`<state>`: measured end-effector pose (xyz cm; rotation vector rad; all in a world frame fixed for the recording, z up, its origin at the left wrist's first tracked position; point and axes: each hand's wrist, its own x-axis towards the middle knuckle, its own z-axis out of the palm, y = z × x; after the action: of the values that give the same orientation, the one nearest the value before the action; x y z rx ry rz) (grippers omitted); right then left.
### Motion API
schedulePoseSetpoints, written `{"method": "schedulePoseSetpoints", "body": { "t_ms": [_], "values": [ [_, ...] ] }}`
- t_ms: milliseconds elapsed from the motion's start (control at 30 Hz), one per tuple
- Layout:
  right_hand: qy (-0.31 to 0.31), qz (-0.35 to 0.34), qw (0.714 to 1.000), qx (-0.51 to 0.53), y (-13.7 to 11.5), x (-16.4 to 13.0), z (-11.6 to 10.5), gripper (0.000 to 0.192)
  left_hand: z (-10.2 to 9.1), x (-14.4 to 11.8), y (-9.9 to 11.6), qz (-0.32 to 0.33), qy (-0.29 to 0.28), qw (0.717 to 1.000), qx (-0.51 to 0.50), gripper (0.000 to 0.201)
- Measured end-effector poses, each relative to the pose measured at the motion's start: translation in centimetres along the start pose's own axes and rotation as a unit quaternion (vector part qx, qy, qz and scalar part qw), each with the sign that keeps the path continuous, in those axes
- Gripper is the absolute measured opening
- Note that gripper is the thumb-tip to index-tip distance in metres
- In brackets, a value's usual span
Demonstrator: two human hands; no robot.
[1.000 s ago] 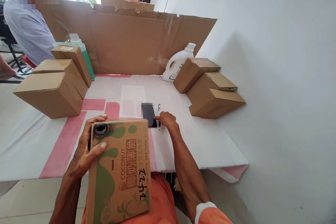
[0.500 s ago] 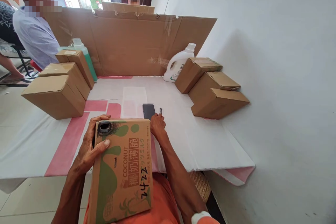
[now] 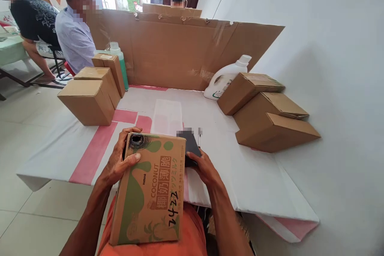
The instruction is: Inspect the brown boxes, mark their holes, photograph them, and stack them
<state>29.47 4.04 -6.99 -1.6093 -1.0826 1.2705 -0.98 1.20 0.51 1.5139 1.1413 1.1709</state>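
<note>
A brown and green coconut carton (image 3: 153, 192) rests on my lap, its top edge leaning against the table's front edge. My left hand (image 3: 121, 162) grips the carton's upper left corner, thumb lying on its printed face. My right hand (image 3: 204, 168) is closed around the lower end of a black phone (image 3: 189, 146) and lifts that end off the white cloth. A pen (image 3: 199, 134) lies just right of the phone.
Plain cardboard boxes are stacked at the left (image 3: 90, 98) and right (image 3: 270, 112) of the table (image 3: 255, 176). A cardboard screen (image 3: 186, 52) stands at the back, with a green bottle (image 3: 120, 60) and a white jug (image 3: 223, 80). People sit behind, at the left.
My right hand has slid from beside the pen onto the phone and taken hold of it, pulling it toward me. The view has shifted right.
</note>
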Motion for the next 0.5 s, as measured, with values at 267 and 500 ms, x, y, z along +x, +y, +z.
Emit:
{"method": "schedulePoseSetpoints", "body": {
  "t_ms": [267, 500],
  "values": [
    [-0.083, -0.059, 0.938, 0.330, -6.4, -8.2, -2.1, 0.039, 0.7, 0.1, 0.6, 0.019, -0.005, 1.000, -0.005, 0.062],
    [-0.361, -0.021, 0.839, 0.406, -9.0, -12.4, 6.4, 0.083, 1.0, -0.4, 0.6, 0.051, 0.022, 0.998, 0.028, 0.052]
  ]
}}
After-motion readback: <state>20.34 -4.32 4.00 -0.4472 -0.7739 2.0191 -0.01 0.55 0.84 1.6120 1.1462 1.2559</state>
